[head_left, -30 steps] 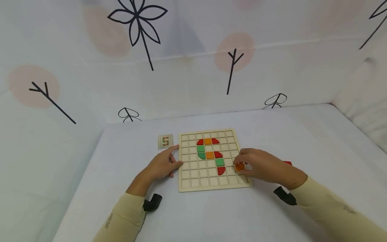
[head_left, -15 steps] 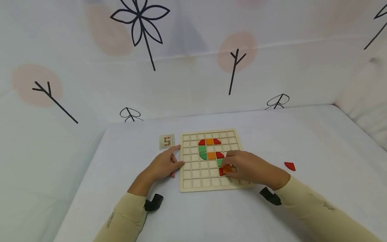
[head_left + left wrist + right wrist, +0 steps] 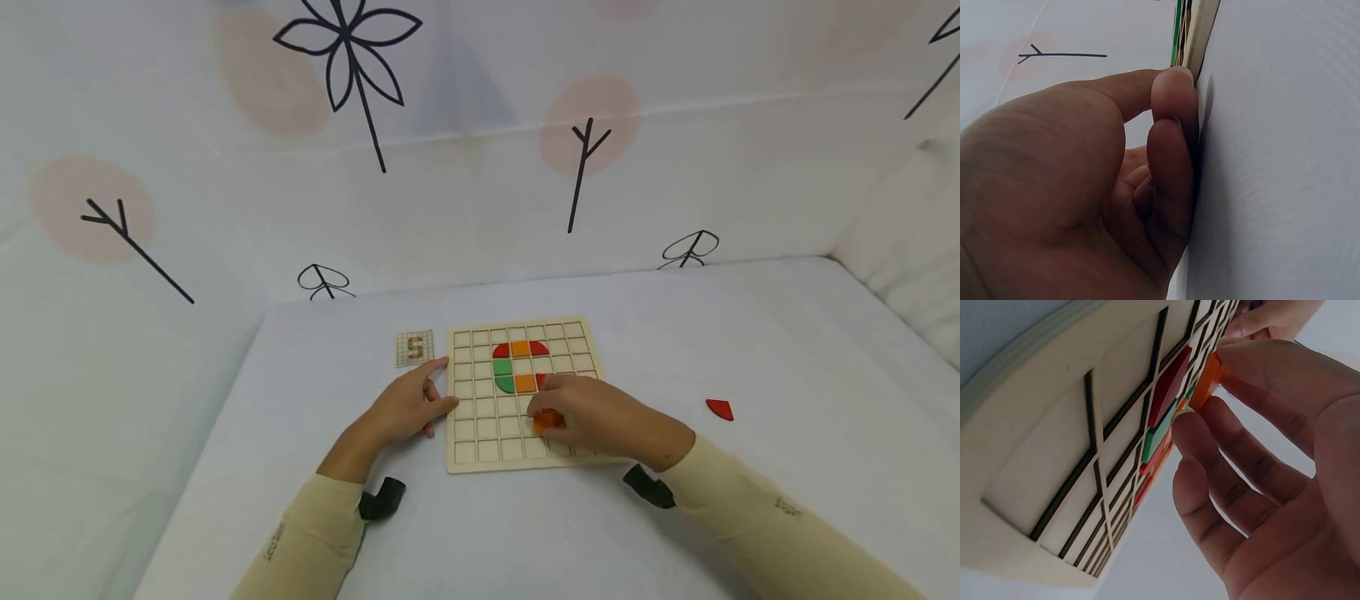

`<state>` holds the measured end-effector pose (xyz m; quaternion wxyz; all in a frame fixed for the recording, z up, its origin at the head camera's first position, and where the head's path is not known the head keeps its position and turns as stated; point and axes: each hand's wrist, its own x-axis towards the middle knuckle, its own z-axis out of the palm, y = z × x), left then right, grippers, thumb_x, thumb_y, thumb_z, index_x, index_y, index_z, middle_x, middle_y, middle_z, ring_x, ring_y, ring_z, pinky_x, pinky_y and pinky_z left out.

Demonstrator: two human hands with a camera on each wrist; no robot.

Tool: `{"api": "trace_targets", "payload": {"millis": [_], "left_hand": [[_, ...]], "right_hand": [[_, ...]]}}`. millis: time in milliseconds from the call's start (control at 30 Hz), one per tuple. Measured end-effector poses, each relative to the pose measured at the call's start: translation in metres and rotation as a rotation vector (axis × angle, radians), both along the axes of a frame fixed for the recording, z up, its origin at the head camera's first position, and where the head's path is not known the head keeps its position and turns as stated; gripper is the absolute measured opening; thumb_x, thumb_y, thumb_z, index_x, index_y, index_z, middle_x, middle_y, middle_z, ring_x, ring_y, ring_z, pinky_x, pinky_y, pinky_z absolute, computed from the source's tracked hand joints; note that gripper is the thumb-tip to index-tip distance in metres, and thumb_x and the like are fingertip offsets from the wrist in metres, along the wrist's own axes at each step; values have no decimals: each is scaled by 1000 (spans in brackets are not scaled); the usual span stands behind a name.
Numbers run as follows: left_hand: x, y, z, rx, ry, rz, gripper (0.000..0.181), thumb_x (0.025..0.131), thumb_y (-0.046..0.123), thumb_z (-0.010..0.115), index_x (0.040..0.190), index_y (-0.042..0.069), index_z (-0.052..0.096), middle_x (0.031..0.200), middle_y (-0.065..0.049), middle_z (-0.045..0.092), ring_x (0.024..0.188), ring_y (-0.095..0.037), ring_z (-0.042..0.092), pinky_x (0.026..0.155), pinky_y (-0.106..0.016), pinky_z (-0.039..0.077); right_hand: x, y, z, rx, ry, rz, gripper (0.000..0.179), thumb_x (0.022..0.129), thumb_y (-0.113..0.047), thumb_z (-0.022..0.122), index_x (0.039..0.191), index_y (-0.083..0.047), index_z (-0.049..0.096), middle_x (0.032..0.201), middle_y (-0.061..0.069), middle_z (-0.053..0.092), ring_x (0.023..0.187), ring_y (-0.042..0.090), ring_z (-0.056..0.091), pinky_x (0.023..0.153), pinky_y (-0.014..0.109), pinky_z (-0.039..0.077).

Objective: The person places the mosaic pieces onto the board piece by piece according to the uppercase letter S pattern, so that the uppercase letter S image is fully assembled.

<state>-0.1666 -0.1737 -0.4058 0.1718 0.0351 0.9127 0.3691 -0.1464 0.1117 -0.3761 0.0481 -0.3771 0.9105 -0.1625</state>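
Observation:
Between thumb and fingertips, my right hand [image 3: 600, 417] pinches an orange square tile [image 3: 546, 420] over the lower middle of a wooden grid board [image 3: 465, 452]. The right wrist view has this orange tile [image 3: 1207, 381] tilted, close over the grid. Red, orange and green tiles lie in the cells above, including a green square tile [image 3: 502, 367] and a green quarter-round tile [image 3: 505, 384]. In the head view my right hand covers a red quarter-round tile [image 3: 1169, 390] and a green tile [image 3: 1159, 434]. My left hand [image 3: 401, 408] touches the board's left edge with index finger and thumb.
A small pattern card [image 3: 415, 347] lies left of the board's upper corner, printed with a coloured S shape on a grid. One loose red quarter-round tile [image 3: 720, 409] sits on the white tablecloth [image 3: 795, 350] to the right. A patterned cloth hangs behind.
My right hand has carried the orange tile left from the board's right edge to its lower middle, uncovering the loose red tile. My left hand has stayed at the board's edge.

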Motion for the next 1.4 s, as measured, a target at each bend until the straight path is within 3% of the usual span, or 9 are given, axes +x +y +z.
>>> {"api": "trace_targets", "payload": {"millis": [400,1133,1400], "left_hand": [[1,0,0,-3,0,-3,74,93,32,72,157,24,34,84,-1,62,53,-18,61,60,-31,41],[-2,-2,-1,5,-1,-17,74,93,32,72,157,25,34,83,-2,63,54,-18,63,59,-30,43],[-1,-2,0,12,-2,-12,74,93,31,72,157,24,34,83,-2,62,54,-18,62,59,-31,43]], "right_hand": [[-2,-12,-2,5,-56,22,16,86,-17,79,102,-16,76,95,-5,65,81,9,52,73,24,48],[-5,-13,-3,-11,-41,64,15,85,-12,79,99,-14,76,92,-5,63,80,8,52,73,23,49],[-7,0,1,47,-56,-32,18,86,-18,79,103,-17,77,106,-4,67,93,12,62,85,33,54]]}}
